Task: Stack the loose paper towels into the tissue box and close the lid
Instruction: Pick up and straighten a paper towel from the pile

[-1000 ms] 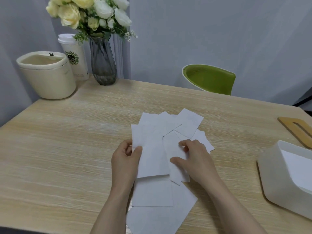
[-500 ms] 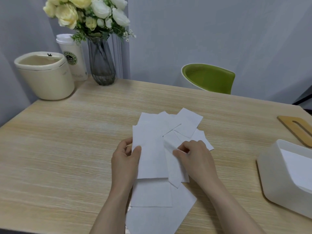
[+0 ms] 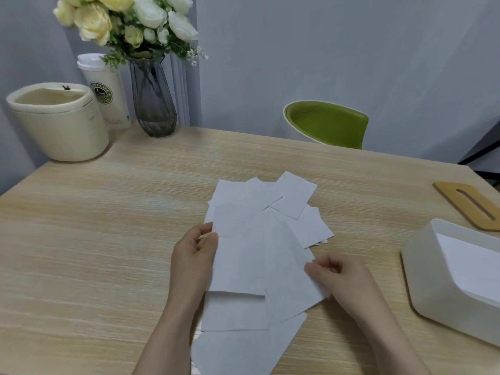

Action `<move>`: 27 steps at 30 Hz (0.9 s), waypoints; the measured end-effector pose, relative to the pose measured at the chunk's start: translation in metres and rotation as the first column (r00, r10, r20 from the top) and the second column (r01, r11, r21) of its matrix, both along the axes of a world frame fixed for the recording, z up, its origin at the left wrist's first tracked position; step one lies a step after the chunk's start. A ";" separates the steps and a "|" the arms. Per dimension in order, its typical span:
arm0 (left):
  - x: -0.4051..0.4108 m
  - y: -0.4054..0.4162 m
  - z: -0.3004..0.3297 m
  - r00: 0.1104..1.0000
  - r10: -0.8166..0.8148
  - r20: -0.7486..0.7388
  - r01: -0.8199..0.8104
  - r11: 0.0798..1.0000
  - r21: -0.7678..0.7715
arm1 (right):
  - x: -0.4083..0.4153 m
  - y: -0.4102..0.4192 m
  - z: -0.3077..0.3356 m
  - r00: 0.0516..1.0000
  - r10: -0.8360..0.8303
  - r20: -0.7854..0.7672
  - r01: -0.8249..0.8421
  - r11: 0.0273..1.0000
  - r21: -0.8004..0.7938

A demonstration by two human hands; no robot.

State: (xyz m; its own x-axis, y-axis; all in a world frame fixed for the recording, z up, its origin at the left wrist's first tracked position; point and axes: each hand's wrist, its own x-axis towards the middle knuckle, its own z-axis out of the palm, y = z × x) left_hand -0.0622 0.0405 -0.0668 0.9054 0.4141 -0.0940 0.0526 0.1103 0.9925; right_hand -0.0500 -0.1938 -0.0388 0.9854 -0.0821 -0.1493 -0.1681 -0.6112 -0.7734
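Several white paper towels (image 3: 293, 197) lie fanned out and overlapping in the middle of the wooden table (image 3: 108, 239). My left hand (image 3: 194, 253) grips the left edge of one long towel (image 3: 238, 253), thumb on top. My right hand (image 3: 338, 277) pinches the right edge of a second towel (image 3: 289, 280) that lies tilted beside the first. The white tissue box (image 3: 438, 288) stands open at the right edge with white paper inside. Its wooden lid (image 3: 470, 204) with a slot lies flat behind the box.
A cream round bin (image 3: 58, 123), a white paper cup (image 3: 107, 96) and a grey glass vase (image 3: 153, 104) of flowers stand at the far left corner. A green chair (image 3: 327, 123) sits behind the table's far edge.
My right hand has slid right and toward me, from the middle of the pile to the right edge of a tilted towel, which it drew out. My left hand kept its hold.
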 end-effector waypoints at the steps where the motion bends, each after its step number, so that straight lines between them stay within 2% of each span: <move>1: 0.000 0.000 0.000 1.000 -0.004 -0.001 0.004 1.000 -0.002 | 0.000 0.001 0.000 1.000 0.000 -0.020 0.000 1.000 0.003; 10: -0.002 -0.002 0.004 1.000 0.005 0.008 -0.005 1.000 -0.028 | 0.006 -0.003 0.003 1.000 -0.014 -0.019 0.015 0.998 0.056; 14: -0.002 -0.002 0.005 1.000 0.002 0.003 -0.002 1.000 -0.021 | 0.002 -0.010 0.002 0.997 -0.081 0.005 0.078 0.972 0.222; 20: -0.002 -0.004 0.006 1.000 -0.005 -0.005 0.005 1.000 -0.023 | -0.007 0.009 0.005 0.993 -0.112 -0.023 0.107 0.839 0.533; 23: -0.003 -0.004 0.006 1.000 -0.001 -0.003 0.001 1.000 -0.018 | -0.008 0.023 0.006 0.992 -0.122 0.001 0.097 0.796 0.597; 27: -0.003 -0.003 0.007 1.000 -0.006 -0.006 0.005 1.000 -0.026 | -0.010 0.046 0.005 0.999 -0.050 0.000 0.039 0.780 0.625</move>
State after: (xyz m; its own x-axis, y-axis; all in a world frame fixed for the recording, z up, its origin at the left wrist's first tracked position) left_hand -0.0649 0.0371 -0.0594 0.9070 0.4065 -0.1105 0.0596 0.1360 0.9889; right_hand -0.0598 -0.1479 -0.0343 0.9856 -0.0197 -0.1677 -0.1674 0.0143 -0.9858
